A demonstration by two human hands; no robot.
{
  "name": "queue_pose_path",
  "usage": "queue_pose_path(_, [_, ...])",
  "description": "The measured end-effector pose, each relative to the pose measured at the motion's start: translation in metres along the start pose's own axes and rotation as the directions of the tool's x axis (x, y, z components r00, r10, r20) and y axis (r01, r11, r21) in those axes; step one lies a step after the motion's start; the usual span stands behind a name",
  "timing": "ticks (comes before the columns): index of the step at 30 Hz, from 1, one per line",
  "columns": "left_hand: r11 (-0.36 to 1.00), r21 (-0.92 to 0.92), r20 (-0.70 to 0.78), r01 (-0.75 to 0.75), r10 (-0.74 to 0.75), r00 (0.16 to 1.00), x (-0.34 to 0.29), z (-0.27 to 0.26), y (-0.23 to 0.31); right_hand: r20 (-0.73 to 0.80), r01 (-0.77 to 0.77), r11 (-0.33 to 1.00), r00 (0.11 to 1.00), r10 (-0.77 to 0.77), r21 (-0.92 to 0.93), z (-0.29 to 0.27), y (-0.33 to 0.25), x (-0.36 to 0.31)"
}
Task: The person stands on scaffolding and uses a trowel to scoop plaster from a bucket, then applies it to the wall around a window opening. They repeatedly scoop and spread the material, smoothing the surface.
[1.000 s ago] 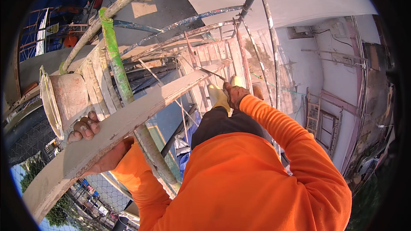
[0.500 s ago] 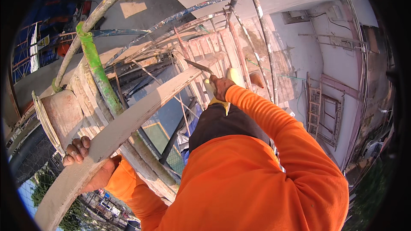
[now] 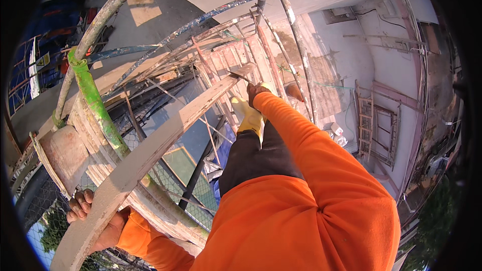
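A long, straight wooden board (image 3: 165,130), smeared with grey mortar, slants from the lower left up to the middle of the head view. My left hand (image 3: 111,228) grips it near its close end, fingers curled over one edge and thumb side under the other. Around the handle of a trowel (image 3: 240,76) my right hand (image 3: 257,92) is closed. The trowel's thin blade lies across the board near its far end and seems to touch it. My fingers partly hide the handle.
Scaffold pipes, one of them green (image 3: 95,95), rise on the left and cross overhead. My yellow boots (image 3: 249,118) stand on planks (image 3: 236,52). A reddish-brown cone-shaped thing (image 3: 294,92) is beside them. A wooden frame (image 3: 365,125) lies lower right; wire mesh shows below left.
The trowel has slid along the board toward its far end, with my right hand following. The board and my left hand have shifted slightly down in view; the whole view has moved a little.
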State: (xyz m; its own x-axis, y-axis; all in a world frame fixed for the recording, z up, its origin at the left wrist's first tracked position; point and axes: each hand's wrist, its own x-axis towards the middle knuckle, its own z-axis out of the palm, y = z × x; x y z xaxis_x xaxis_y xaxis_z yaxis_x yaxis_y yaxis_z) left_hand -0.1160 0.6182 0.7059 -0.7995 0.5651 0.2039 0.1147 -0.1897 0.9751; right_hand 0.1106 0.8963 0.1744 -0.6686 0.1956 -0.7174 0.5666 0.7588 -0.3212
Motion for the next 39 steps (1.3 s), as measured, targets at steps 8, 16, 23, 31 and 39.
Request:
queue_pose_path(8, [0.929,-0.285,0.082,-0.234,0.267,0.960,0.027,0.036,0.051,-0.274,0.253,0.936,0.908,-0.317,-0.245,-0.077,-0.068,-0.168])
queue_pose_path(16, [0.881,0.299,-0.556,-0.367,0.473,0.683,0.049,0.099,0.031,-0.491,0.750,0.661,0.567,-0.661,-0.024,-0.279,-0.208,-0.323])
queue_pose_path(23, [0.914,0.261,-0.567,-0.312,0.406,0.717,0.059,0.124,0.044,-0.382,0.601,0.798,0.729,-0.568,-0.041,-0.311,-0.198,-0.342])
queue_pose_path(31, [0.904,0.145,-0.454,-0.403,0.423,0.784,0.063,0.121,0.032,-0.728,0.877,0.430,0.151,-0.668,-0.213,-0.379,-0.251,-0.376])
queue_pose_path(39, [0.915,-0.074,-0.516,-0.397,0.306,0.800,0.067,0.125,0.033,-0.629,0.791,0.606,0.430,-0.648,-0.083,-0.372,-0.249,-0.392])
